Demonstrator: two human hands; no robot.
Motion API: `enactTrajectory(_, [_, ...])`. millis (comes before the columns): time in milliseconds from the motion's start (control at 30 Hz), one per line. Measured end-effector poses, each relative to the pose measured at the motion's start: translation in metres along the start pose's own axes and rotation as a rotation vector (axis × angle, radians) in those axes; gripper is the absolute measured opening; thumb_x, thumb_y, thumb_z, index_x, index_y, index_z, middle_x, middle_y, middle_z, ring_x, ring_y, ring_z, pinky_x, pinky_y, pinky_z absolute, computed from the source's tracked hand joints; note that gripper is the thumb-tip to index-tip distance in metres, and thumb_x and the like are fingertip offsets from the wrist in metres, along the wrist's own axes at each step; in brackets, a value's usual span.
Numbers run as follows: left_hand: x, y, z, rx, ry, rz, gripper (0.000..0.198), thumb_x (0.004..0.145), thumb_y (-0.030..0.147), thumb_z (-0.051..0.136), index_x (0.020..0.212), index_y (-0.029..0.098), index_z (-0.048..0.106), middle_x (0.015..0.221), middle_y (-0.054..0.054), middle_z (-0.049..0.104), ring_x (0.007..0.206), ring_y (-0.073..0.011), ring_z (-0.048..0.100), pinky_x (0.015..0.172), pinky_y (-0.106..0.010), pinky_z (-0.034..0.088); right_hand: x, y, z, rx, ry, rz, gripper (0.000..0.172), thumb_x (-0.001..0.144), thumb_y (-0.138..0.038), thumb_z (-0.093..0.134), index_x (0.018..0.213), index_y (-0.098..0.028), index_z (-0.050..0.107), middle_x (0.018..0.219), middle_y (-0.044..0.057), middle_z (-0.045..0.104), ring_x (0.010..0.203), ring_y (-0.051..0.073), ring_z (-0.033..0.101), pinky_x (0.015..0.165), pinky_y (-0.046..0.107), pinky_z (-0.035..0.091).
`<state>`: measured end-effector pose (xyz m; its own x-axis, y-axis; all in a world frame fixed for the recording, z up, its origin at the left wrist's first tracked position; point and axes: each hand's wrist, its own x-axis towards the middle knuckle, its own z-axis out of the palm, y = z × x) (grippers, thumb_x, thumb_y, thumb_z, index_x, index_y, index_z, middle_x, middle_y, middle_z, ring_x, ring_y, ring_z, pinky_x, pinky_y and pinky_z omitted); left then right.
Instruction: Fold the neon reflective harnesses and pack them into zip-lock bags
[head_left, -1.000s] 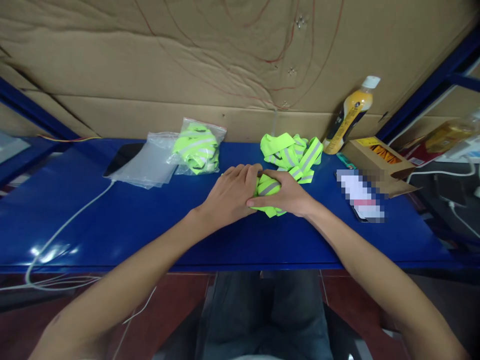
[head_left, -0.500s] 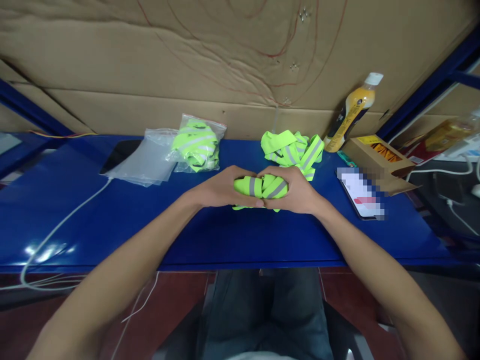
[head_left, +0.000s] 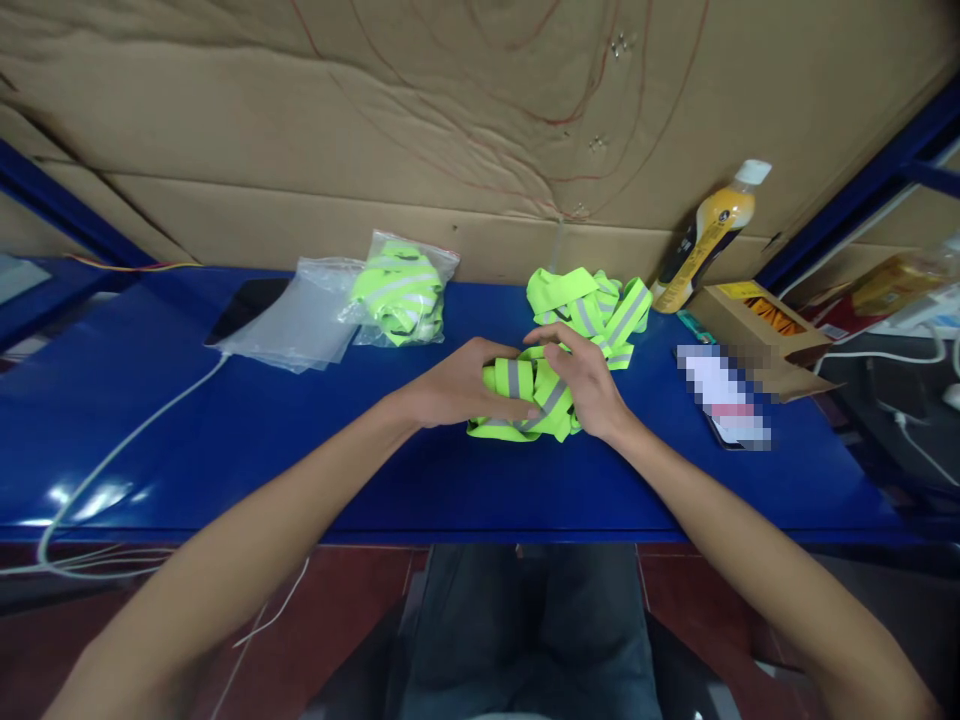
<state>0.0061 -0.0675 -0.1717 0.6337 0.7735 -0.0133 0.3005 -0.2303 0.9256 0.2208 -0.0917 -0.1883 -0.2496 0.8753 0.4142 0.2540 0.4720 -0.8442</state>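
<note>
A folded bundle of neon-yellow reflective straps (head_left: pixel 517 378) with grey stripes lies on the blue table, one loop hanging loose along its front. My left hand (head_left: pixel 469 385) grips its left side, thumb across the front and fingers behind. My right hand (head_left: pixel 589 380) rests against the bundle's right side with fingers apart and lifted, not closed round it. Just behind is a loose heap of the same straps (head_left: pixel 581 300). To the left, more straps sit in a clear zip bag (head_left: pixel 401 290), beside a stack of empty clear bags (head_left: pixel 307 315).
A dark tablet (head_left: pixel 244 305) with a white cable lies partly under the empty bags. At right are a phone (head_left: pixel 720 395), an opened cardboard box (head_left: pixel 750 320) and a yellow drink bottle (head_left: pixel 701 245). Cardboard (head_left: pixel 337 140) walls off the back.
My right hand has loosened and opened on the bundle, its fingers now lifted. The straps have spread out somewhat at the front and right. My left hand keeps its grip.
</note>
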Motion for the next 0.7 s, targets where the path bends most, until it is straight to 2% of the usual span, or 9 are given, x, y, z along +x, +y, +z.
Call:
enactTrajectory(100, [0.003,-0.005,0.009,0.018,0.033,0.023,0.04,0.071,0.044,0.098,0.095,0.014,0.084,0.084,-0.004,0.077,0.073,-0.0182,0.067,0.062,-0.026,0.054,-0.001,-0.001,0.011,-0.101,0.06,0.113,0.066,0.102,-0.083,0.046,0.076,-0.023,0.055,0.073,0.001,0.057,0.074,0.019,0.054,0.076,0.037,0.041])
enactTrajectory(200, [0.006,-0.01,0.015,-0.053,0.052,0.011,0.042,0.07,0.041,0.1,0.1,0.016,0.086,0.092,-0.005,0.081,0.08,-0.0204,0.072,0.066,-0.027,0.057,0.0,0.003,0.015,-0.133,0.068,0.148,0.071,0.1,-0.087,0.047,0.069,-0.023,0.048,0.066,-0.001,0.049,0.067,0.017,0.048,0.071,0.036,0.038])
enactTrajectory(300, [0.007,-0.012,0.015,-0.216,0.105,-0.065,0.04,0.069,0.04,0.102,0.096,0.015,0.087,0.089,-0.006,0.081,0.076,-0.02,0.073,0.066,-0.029,0.059,0.004,0.005,0.006,-0.008,0.047,0.223,0.069,0.102,-0.085,0.044,0.08,-0.022,0.062,0.078,0.003,0.062,0.079,0.02,0.06,0.079,0.037,0.048])
enactTrajectory(367, [0.008,-0.011,0.012,-0.331,0.144,-0.107,0.04,0.065,0.038,0.104,0.093,0.016,0.087,0.089,-0.007,0.082,0.073,-0.0192,0.073,0.067,-0.03,0.061,0.006,0.004,-0.005,0.083,0.026,0.2,0.066,0.105,-0.081,0.043,0.097,-0.022,0.072,0.098,0.006,0.072,0.096,0.024,0.069,0.092,0.04,0.053])
enactTrajectory(433, [0.009,-0.011,0.009,-0.409,0.183,-0.107,0.043,0.06,0.035,0.107,0.093,0.017,0.087,0.091,-0.007,0.083,0.073,-0.0188,0.074,0.069,-0.03,0.062,0.007,0.001,-0.015,0.068,0.029,0.045,0.058,0.105,-0.076,0.05,0.12,-0.025,0.073,0.125,0.009,0.073,0.117,0.028,0.07,0.103,0.044,0.054])
enactTrajectory(500, [0.01,-0.01,0.007,-0.452,0.222,-0.079,0.043,0.057,0.035,0.108,0.091,0.017,0.087,0.09,-0.006,0.083,0.072,-0.0182,0.073,0.068,-0.029,0.061,0.006,-0.003,-0.02,-0.06,-0.004,-0.166,0.056,0.101,-0.07,0.064,0.139,-0.028,0.068,0.146,0.01,0.067,0.134,0.031,0.065,0.113,0.048,0.052])
enactTrajectory(567, [0.01,-0.01,0.006,-0.456,0.263,-0.027,0.042,0.057,0.036,0.107,0.086,0.017,0.085,0.086,-0.004,0.08,0.07,-0.017,0.07,0.065,-0.028,0.059,0.003,-0.005,-0.016,-0.173,-0.027,-0.293,0.057,0.097,-0.063,0.074,0.142,-0.027,0.068,0.147,0.012,0.068,0.138,0.032,0.064,0.117,0.05,0.051])
enactTrajectory(600, [0.009,-0.01,0.007,-0.439,0.291,0.012,0.042,0.056,0.037,0.107,0.084,0.016,0.083,0.082,-0.003,0.079,0.069,-0.016,0.068,0.064,-0.027,0.058,0.003,-0.006,-0.011,-0.185,-0.015,-0.297,0.054,0.097,-0.06,0.075,0.139,-0.026,0.07,0.142,0.013,0.071,0.135,0.032,0.066,0.116,0.051,0.052])
enactTrajectory(700, [0.006,-0.009,0.009,-0.3,0.342,0.153,0.037,0.062,0.037,0.104,0.08,0.015,0.079,0.073,0.0,0.07,0.065,-0.0125,0.058,0.06,-0.024,0.05,0.002,-0.005,0.003,-0.09,0.089,-0.165,0.05,0.097,-0.06,0.075,0.131,-0.023,0.074,0.13,0.012,0.078,0.124,0.03,0.072,0.112,0.049,0.056])
